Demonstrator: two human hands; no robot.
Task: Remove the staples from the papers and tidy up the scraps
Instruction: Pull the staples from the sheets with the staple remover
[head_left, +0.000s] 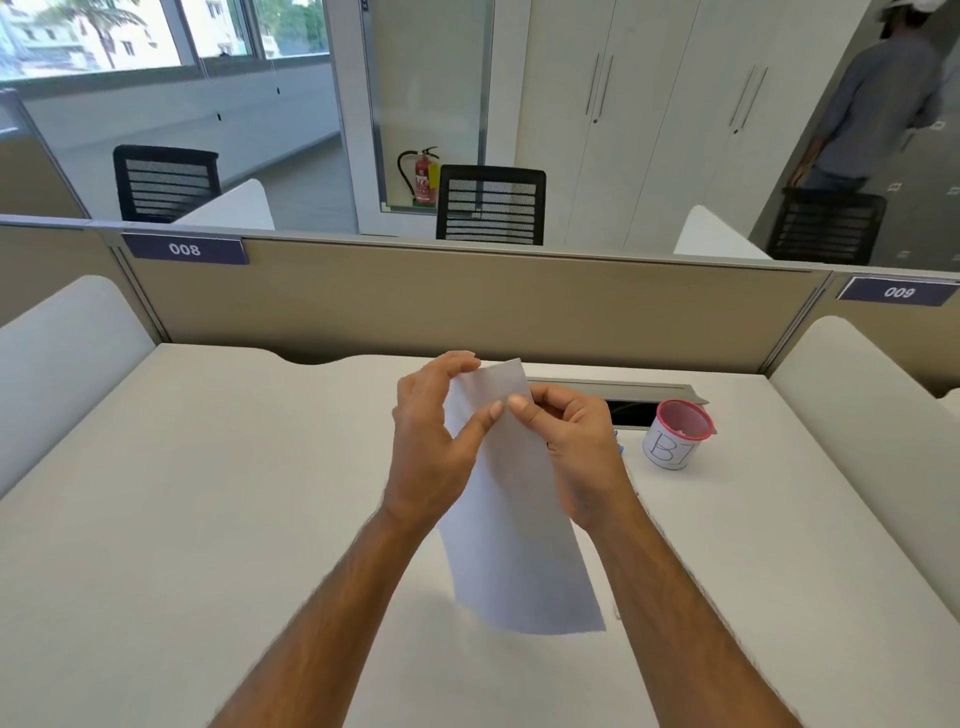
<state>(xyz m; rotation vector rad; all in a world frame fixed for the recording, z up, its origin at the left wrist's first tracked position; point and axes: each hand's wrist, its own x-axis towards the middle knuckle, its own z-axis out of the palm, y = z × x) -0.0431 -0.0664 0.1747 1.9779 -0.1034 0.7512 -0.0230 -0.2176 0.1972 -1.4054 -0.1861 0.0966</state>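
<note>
Beyond the hands, a tan partition (467, 296) closes off the far edge of the white worktop (208, 493); it carries a blue label reading 008 (184, 249) up to the left and another reading 009 (897, 292) to the right. Farther back stand three black mesh chairs (491, 205), a red fire extinguisher (423, 176), and white cupboards (649, 104). A person in a grey shirt (878, 109) stands far right.
</note>
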